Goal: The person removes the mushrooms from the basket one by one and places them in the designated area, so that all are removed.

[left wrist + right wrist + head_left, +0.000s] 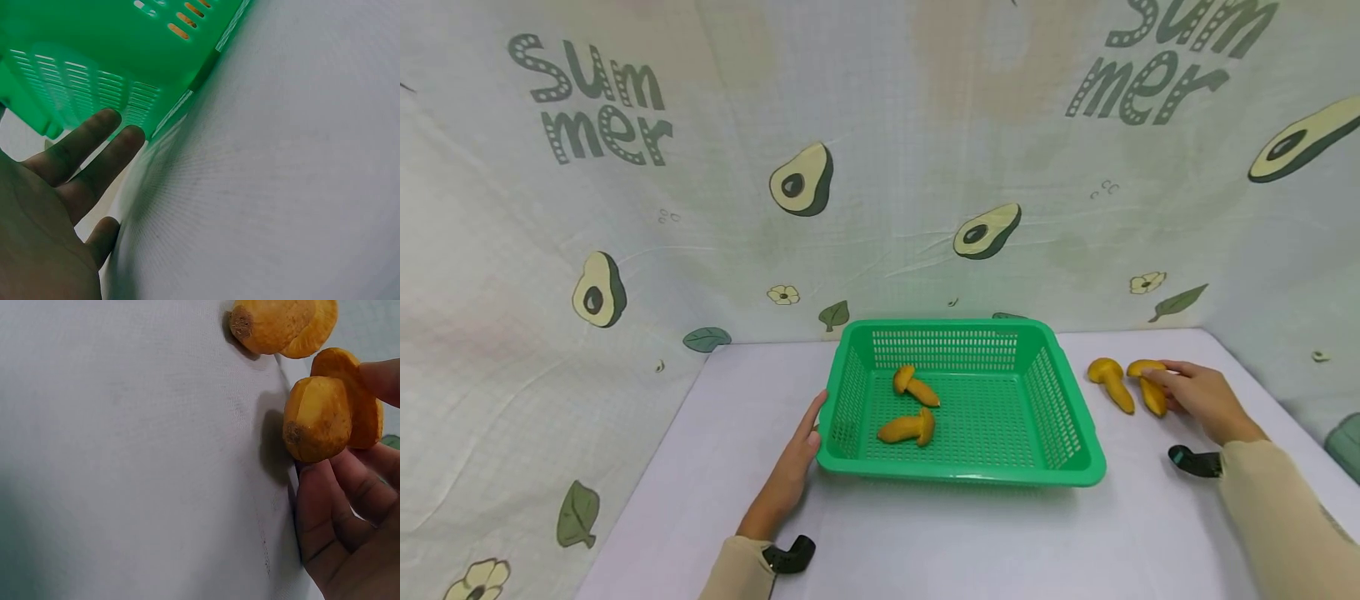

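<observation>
A green plastic basket (962, 482) stands in the middle of the table, with two orange-brown mushrooms, one (916, 386) behind the other (906, 427), in its left half. At the basket's left wall is my left hand (792, 471); its fingers look extended in the left wrist view, the fingertips (132, 134) close against the slotted wall. To the right of the basket, my right hand (1206, 400) pinches a mushroom (1152, 396) by its cap, between thumb and fingers. The right wrist view shows that mushroom's stem end (315, 422). Just left of it lies another mushroom (1111, 383).
A white cloth covers the table (880, 542). Behind it hangs a printed curtain (880, 250) with avocados and leaves. Black curved devices stick out at both wrists, one by the left sleeve (722, 575) and one by the right sleeve (1277, 508).
</observation>
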`<action>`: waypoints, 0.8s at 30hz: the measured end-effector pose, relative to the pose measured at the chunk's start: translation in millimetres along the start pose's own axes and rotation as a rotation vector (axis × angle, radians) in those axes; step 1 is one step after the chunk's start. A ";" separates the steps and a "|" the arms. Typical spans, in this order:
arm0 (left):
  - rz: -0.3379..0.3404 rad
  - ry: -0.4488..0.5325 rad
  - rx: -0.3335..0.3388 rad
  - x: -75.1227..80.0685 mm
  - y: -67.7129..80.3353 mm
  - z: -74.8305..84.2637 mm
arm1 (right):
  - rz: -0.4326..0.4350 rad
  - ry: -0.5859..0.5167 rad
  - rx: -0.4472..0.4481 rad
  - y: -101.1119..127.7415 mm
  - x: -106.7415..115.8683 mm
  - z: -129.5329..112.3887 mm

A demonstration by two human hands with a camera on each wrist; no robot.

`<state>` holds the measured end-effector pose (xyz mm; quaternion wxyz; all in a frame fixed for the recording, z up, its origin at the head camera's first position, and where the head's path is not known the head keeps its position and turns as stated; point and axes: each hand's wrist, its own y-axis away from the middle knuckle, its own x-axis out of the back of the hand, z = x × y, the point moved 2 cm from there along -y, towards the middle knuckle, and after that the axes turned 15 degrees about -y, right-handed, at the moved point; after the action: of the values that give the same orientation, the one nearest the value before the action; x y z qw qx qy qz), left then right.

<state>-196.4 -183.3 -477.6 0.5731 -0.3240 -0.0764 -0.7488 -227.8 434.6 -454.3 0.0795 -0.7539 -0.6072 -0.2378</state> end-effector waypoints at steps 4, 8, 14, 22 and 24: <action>0.005 -0.001 0.008 0.1 0.8 -1.3 | -0.008 0.039 0.003 -2.9 -2.4 -3.5; 0.003 -0.001 0.022 0.3 0.8 -0.2 | -0.004 0.042 0.000 -4.8 -3.8 -2.0; -0.001 -0.003 0.007 0.9 -0.7 1.0 | 0.001 0.061 0.018 -4.1 -4.4 0.4; 0.005 -0.012 0.002 0.8 -0.1 0.9 | 0.024 0.108 0.003 -4.3 -5.7 -2.6; 0.008 -0.011 0.000 0.8 0.1 0.7 | 0.033 0.123 0.011 -4.5 -5.8 -2.9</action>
<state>-196.2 -183.6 -476.6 0.5756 -0.3283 -0.0783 -0.7448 -233.7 429.4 -455.1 0.1247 -0.7473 -0.5901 -0.2788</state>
